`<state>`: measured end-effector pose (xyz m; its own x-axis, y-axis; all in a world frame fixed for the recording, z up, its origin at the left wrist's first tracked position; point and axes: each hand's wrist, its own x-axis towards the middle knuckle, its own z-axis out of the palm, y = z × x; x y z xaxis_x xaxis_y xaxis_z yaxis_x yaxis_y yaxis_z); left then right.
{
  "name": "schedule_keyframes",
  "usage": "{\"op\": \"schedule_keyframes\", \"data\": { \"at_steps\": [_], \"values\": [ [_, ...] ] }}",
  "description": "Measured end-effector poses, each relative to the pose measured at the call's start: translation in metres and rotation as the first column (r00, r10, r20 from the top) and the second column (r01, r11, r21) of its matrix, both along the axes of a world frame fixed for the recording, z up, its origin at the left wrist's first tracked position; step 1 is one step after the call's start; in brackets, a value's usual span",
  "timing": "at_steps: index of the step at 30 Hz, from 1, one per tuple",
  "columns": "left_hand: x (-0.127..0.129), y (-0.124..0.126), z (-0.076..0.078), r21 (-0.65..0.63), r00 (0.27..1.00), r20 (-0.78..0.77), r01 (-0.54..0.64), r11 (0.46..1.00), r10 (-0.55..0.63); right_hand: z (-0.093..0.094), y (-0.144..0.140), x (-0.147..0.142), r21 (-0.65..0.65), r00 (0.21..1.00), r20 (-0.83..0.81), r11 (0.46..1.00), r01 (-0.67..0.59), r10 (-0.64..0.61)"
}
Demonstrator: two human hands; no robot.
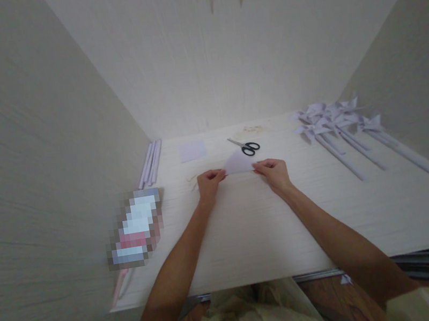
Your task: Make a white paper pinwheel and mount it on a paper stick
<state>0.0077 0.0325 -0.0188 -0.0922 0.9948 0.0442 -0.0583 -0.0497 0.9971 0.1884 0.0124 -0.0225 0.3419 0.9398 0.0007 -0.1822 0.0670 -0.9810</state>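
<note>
A pale lilac sheet of paper point(238, 163), folded into a triangle, lies on the white desk point(258, 229). My left hand point(209, 184) pinches its left corner and my right hand point(272, 173) pinches its right corner. Both hands rest low on the desk top. Just behind the paper lie black-handled scissors point(245, 146), apart from both hands.
Several finished lilac paper pinwheels on sticks point(340, 130) lie at the right back. A lilac paper square point(192, 150) and a bundle of rolled paper sticks point(150, 164) lie at the left back. A blurred box point(138, 228) sits at the left. Walls enclose three sides.
</note>
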Motion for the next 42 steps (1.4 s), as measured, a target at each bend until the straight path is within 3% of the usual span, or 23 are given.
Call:
{"op": "schedule_keyframes", "data": {
  "at_steps": [10, 15, 22, 25, 28, 32, 42],
  "values": [
    [0.005, -0.003, 0.005, 0.0, 0.997, 0.001, -0.076, 0.997, 0.076, -0.001, 0.0, -0.002, 0.018, 1.0, 0.013, 1.0, -0.01, 0.01],
    [0.004, -0.006, 0.006, -0.003, 0.998, -0.029, -0.048, 0.999, 0.048, -0.002, 0.0, 0.0, 0.029, 1.0, 0.012, 1.0, 0.004, -0.004],
    [0.012, -0.014, 0.009, 0.001, 0.987, 0.024, 0.157, 0.988, -0.157, 0.003, 0.002, 0.004, 0.083, 0.993, -0.088, 0.992, 0.092, -0.085],
    [0.015, -0.017, 0.009, -0.003, 0.945, 0.061, 0.321, 0.947, -0.321, 0.008, 0.0, 0.002, 0.108, 0.986, -0.144, 0.989, 0.101, -0.085],
    [0.015, -0.018, 0.007, -0.013, 0.888, -0.007, 0.459, 0.888, -0.46, 0.011, 0.0, 0.001, 0.107, 0.983, -0.179, 0.992, 0.065, -0.045],
    [0.014, -0.019, 0.007, -0.045, 0.833, -0.066, 0.548, 0.835, -0.55, 0.012, 0.0, -0.001, 0.098, 0.978, -0.206, 0.995, 0.002, 0.018],
    [0.022, -0.023, 0.01, -0.073, 0.934, -0.164, 0.309, 0.948, -0.317, 0.014, -0.009, -0.011, 0.096, 0.977, -0.157, 0.987, -0.131, 0.145]
  ]
}}
